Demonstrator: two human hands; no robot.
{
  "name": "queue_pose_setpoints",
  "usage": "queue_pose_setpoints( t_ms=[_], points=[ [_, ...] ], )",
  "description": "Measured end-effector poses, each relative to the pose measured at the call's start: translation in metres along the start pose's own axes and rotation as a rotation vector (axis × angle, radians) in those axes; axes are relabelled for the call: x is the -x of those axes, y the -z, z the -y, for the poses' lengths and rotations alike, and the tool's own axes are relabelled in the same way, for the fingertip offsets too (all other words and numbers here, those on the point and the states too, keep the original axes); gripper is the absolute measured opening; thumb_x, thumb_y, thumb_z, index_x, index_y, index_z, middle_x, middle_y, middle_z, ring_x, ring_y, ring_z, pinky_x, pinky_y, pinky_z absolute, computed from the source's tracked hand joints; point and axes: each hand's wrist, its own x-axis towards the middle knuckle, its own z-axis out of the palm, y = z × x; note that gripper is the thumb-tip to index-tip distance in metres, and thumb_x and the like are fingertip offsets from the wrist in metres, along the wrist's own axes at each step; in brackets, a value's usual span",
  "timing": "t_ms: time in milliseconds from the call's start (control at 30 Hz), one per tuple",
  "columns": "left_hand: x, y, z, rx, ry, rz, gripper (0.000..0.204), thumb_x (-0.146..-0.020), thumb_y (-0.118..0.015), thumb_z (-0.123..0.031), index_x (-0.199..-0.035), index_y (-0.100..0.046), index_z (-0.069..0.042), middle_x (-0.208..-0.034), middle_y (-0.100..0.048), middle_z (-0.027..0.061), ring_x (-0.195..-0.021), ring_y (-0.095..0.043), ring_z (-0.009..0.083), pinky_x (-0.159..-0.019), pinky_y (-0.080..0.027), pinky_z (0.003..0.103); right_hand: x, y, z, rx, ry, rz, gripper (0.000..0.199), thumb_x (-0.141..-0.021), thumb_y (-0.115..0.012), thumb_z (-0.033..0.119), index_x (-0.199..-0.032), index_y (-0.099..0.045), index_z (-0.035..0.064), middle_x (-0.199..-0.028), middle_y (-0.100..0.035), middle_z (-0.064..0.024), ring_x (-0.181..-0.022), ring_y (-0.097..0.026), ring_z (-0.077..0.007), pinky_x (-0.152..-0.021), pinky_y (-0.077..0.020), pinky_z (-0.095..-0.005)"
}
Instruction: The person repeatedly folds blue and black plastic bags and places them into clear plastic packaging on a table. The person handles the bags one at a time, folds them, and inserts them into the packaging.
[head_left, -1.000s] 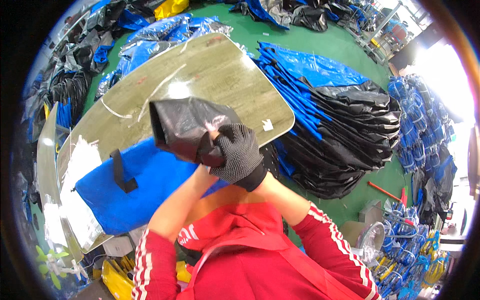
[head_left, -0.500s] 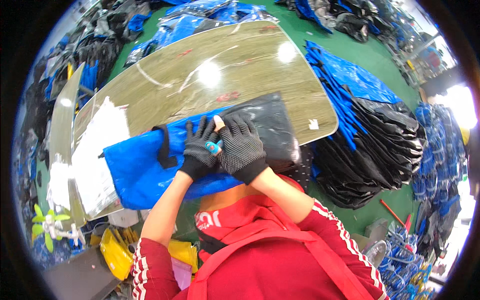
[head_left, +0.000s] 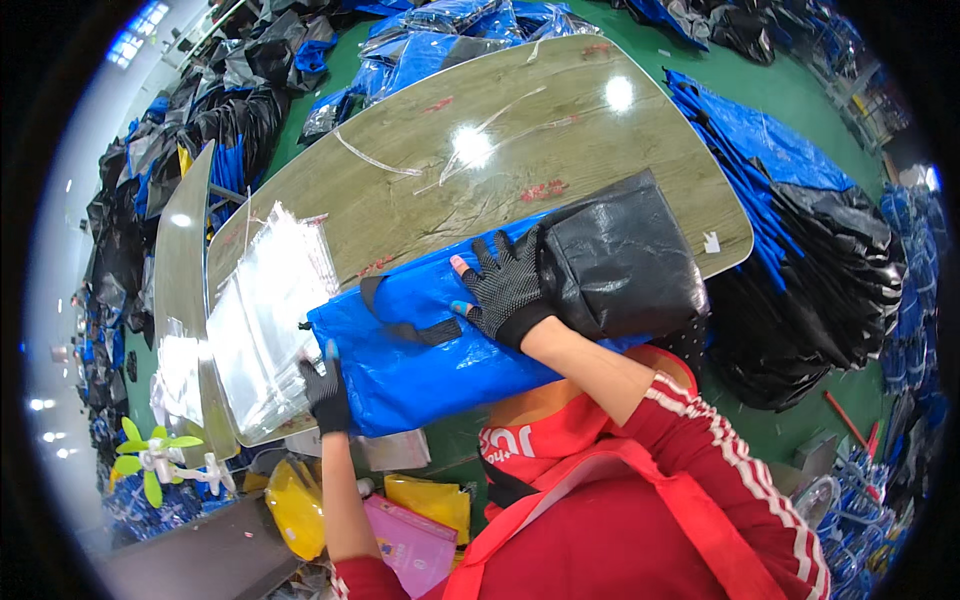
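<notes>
Left hand (head_left: 327, 396) now off to clear bags (head_left: 265, 320); right hand (head_left: 503, 291) fingers flat, unclenched, on blue bag (head_left: 420, 350).

1. Right hand (head_left: 505, 290): in a black fingerless glove, fingers spread, palm pressed flat downward, forearm bare, red sleeve with white stripes at the elbow.
2. Left hand (head_left: 326, 392): gloved likewise, reaching forward at the left, forearm bare and extended.

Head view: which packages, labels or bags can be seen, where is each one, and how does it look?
Clear plastic bags: a stack at the table's left end, transparent, rectangular; left hand at its edge.
Blue bag: flat on the near table edge, black handle strap; right hand presses it.
Black bag: folded, glossy, beside the right hand.
White sticker: small, table's right corner.
</notes>
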Motion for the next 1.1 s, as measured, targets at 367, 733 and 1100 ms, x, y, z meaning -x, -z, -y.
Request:
queue_pose_setpoints(
  t_ms=[367,733,1100],
  points=[
    [0.071,0.096,-0.006,1.707,0.764,0.491,0.066,-0.085,-0.067,-0.032,-0.138,-0.045,0.001,-0.130,-0.057,0.0169,-0.111,-0.060,0.0310,-0.097,-0.050,0.043,0.039,0.008,-0.018,-0.062,0.316,-0.372,0.060,-0.085,-0.058,0.046,-0.132,-0.057,0.0082,-0.140,-0.050,-0.0166,-0.137,-0.038,-0.0371,-0.114,-0.0091,-0.0663],
    [-0.026,0.151,-0.389,1.838,-0.209,0.491,0.061,-0.089,-0.066,-0.023,-0.139,-0.041,0.000,-0.114,-0.062,0.0151,-0.095,-0.065,0.0268,-0.082,-0.052,0.037,0.135,0.003,-0.057,-1.034,0.076,-0.052,0.040,-0.102,-0.039,0.031,-0.129,-0.056,0.0065,-0.138,-0.051,-0.0181,-0.131,-0.045,-0.0327,-0.116,-0.0255,-0.0404],
    [-0.027,0.079,-0.455,0.733,-0.638,-0.032,0.058,-0.100,-0.043,-0.033,-0.146,-0.033,0.002,-0.078,-0.065,0.0275,-0.066,-0.062,0.0417,-0.061,-0.049,0.050,0.187,0.039,-0.066,-0.891,-0.097,0.132,0.036,-0.099,-0.044,0.022,-0.128,-0.056,0.0064,-0.138,-0.052,-0.0176,-0.128,-0.048,-0.0335,-0.112,-0.0349,-0.0394]
  ],
)
